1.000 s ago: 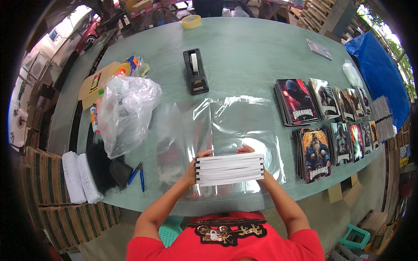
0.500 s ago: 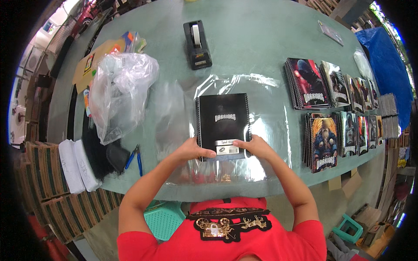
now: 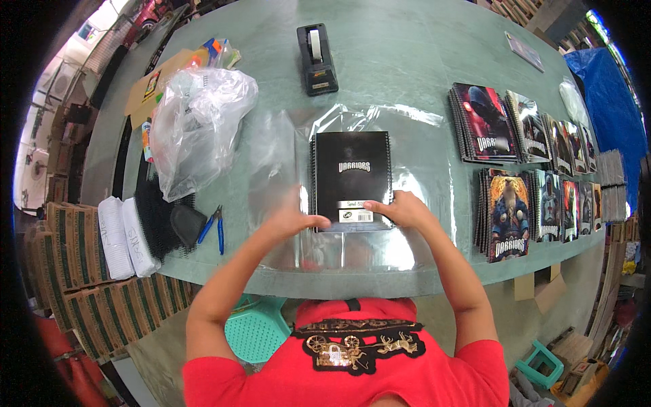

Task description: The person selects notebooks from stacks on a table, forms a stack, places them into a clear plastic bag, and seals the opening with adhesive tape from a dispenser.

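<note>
A black spiral-bound notebook (image 3: 352, 152) lies upright before me on a clear plastic sheet (image 3: 422, 146). Wire coils run down both its long sides, and a white barcode label is near its lower edge. My right hand (image 3: 407, 209) grips the lower right edge, thumb on top by the label, the other fingers partly hidden at the side. At the lower left corner, my left hand (image 3: 288, 216) is blurred; its thumb reaches over the cover while the fingers stretch away, apart from the thumb.
A black tape dispenser (image 3: 317, 61) stands beyond the notebook. Crumpled plastic bags (image 3: 200, 129) and blue-handled pliers (image 3: 212, 229) lie to the left. Stacked spiral notebooks (image 3: 507, 214) with picture covers fill the right side of the green table (image 3: 400, 54). A turquoise stool (image 3: 258, 332) stands below.
The left hand's fingers have come up off the notebook's left side and spread. The right hand keeps its hold. The whole view has shifted slightly.
</note>
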{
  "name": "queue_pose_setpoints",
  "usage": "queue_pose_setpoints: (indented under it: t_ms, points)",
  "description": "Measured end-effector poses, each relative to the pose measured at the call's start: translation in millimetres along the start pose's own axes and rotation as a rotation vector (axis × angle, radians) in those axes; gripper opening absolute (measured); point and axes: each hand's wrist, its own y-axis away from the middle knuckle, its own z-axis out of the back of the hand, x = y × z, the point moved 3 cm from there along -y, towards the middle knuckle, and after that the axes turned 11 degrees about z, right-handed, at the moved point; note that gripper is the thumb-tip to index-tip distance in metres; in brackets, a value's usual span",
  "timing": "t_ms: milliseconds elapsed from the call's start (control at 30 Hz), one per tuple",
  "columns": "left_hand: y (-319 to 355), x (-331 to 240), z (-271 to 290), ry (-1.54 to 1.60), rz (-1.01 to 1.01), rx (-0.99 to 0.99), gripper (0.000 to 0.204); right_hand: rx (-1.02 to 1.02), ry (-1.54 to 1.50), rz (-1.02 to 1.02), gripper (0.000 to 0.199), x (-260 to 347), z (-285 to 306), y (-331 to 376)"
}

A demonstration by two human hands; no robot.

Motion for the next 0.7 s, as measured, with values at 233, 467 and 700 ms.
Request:
queue_pose_setpoints:
  t_ms: [233, 467, 700]
  points:
    - [73.5, -84.1, -162.4, -0.147, -0.710, -0.063, 0.023, -0.301, -0.362, 0.099, 0.084, -24.9, 21.8, 12.8]
    - [41.1, -78.3, -218.4, -0.187, -0.709, -0.186, 0.020, -0.593, -0.576, 0.251, 0.062, -76.0, 76.6, 124.1]
    - [47.9, -78.4, -206.9, -0.065, -0.770, -0.171, 0.015, -0.246, -1.051, 0.006, 0.074, -125.5, -18.5, 146.3]
